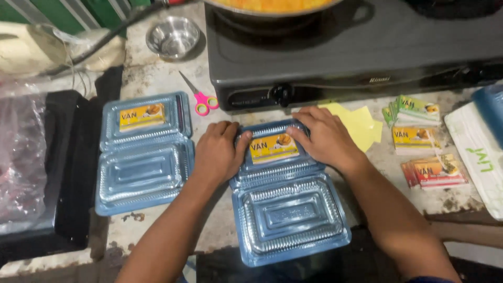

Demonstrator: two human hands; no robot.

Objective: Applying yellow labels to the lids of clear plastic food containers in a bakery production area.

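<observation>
We see L hand (219, 152) & R hand (325, 137) lying flat, fingers spread, pressing on yellow label (273, 148) atop far half of open clear plastic container (290, 209); nothing pinched. Container at counter's near edge, centre, in front of black stove (356, 57). Second open labelled container (144, 152) just left. Pink-handled scissors (200, 97) beyond L hand. Label stacks (422, 141) to right, near R hand.

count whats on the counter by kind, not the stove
open clear clamshell containers: 2
piles of label stickers: 3
pink-handled scissors: 1
small steel bowl: 1
yellow backing sheets: 1 heap
total: 8
</observation>
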